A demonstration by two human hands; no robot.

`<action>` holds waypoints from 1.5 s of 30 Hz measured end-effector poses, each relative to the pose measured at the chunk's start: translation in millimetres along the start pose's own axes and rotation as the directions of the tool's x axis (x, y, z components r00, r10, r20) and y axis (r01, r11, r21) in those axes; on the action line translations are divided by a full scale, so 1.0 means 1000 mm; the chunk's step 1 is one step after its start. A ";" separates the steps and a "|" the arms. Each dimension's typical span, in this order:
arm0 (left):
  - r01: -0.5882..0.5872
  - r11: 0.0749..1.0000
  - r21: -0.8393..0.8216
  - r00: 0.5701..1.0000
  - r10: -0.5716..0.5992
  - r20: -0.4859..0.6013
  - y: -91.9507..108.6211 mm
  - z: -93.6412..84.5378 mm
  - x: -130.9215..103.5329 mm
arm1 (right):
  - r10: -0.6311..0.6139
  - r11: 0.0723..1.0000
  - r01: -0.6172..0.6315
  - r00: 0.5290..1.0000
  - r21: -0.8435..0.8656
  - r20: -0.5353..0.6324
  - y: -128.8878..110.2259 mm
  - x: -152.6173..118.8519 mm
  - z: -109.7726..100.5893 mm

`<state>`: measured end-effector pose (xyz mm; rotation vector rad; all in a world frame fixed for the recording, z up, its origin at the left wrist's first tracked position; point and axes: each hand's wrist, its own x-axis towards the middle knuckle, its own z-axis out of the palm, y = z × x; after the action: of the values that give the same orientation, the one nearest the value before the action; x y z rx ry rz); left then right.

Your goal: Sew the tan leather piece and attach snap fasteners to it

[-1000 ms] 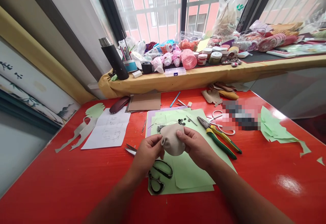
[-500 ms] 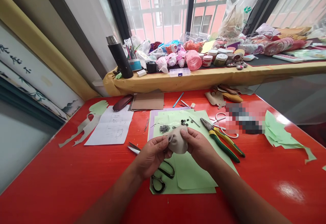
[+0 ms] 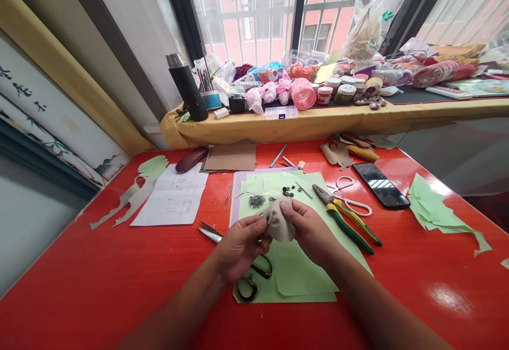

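Between both hands, above the green paper sheets (image 3: pixel 306 276), is a pale grey, curved piece (image 3: pixel 283 228) that looks like leather or felt. My left hand (image 3: pixel 242 244) pinches its left edge, where a small dark round spot shows by the thumb. My right hand (image 3: pixel 308 222) grips its upper right side, thumb on the near face and fingers mostly hidden behind. Just beyond lie small black round snap-like parts (image 3: pixel 289 191) and a heap of small grey metal bits (image 3: pixel 256 200). Black-handled scissors (image 3: pixel 248 288) lie partly beneath my left hand.
Right of the sheets lie green-and-yellow pliers (image 3: pixel 350 220), white-handled scissors (image 3: pixel 353 201) and a phone (image 3: pixel 380 185). Green paper scraps (image 3: pixel 437 207) are farther right. A drawn sheet (image 3: pixel 170 196) and a dark red case (image 3: pixel 191 159) sit left. The crowded window ledge (image 3: pixel 246 130) bounds the back.
The grey piece has turned slightly and shifted a little to the right. Both hands keep their hold on it, with the left fingers moved slightly along the edge.
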<state>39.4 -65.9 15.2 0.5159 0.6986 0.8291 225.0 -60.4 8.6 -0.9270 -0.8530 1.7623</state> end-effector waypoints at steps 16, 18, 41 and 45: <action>0.117 0.927 -0.356 0.991 -0.087 0.100 0.002 0.005 -0.006 | 0.013 1.000 -0.013 1.000 0.018 0.002 0.004 0.001 0.005; 0.107 0.932 -0.345 0.991 -0.073 0.112 0.002 0.005 -0.007 | 0.011 1.000 -0.011 1.000 0.016 0.004 0.004 0.001 0.004; -0.105 0.985 -0.138 0.988 0.120 0.101 0.011 0.002 -0.004 | 0.066 0.998 -0.064 0.992 -0.028 0.108 0.010 0.002 -0.002; -0.133 0.988 0.082 0.979 0.117 0.168 0.022 -0.007 -0.008 | -0.020 0.992 0.029 0.997 -0.121 0.072 0.005 0.004 -0.012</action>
<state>19.5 -58.8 27.8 0.7099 0.5598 0.8638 232.0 -56.2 -2.4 -0.9336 -1.0233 1.7463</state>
